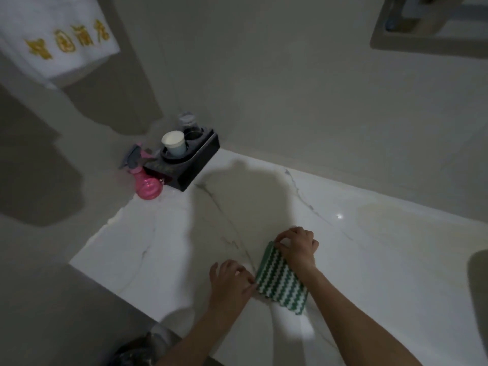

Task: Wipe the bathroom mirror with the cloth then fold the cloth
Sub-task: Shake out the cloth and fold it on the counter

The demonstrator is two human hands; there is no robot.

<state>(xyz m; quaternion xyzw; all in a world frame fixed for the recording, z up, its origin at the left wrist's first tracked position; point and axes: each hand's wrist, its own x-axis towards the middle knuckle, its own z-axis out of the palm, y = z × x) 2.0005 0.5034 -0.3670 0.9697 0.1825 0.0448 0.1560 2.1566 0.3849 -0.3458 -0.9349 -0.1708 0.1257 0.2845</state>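
A green-and-white zigzag cloth lies folded into a narrow strip on the white marble counter. My right hand pinches the cloth's far end with its fingertips, and its forearm crosses the right side of the cloth. At the near left edge of the cloth, my left hand presses down with its fingers touching the fabric. A corner of the mirror frame shows at the top right.
A pink spray bottle and a black holder with a white cup stand at the counter's back left corner. A white towel with gold lettering hangs top left. A sink rim shows at the right edge.
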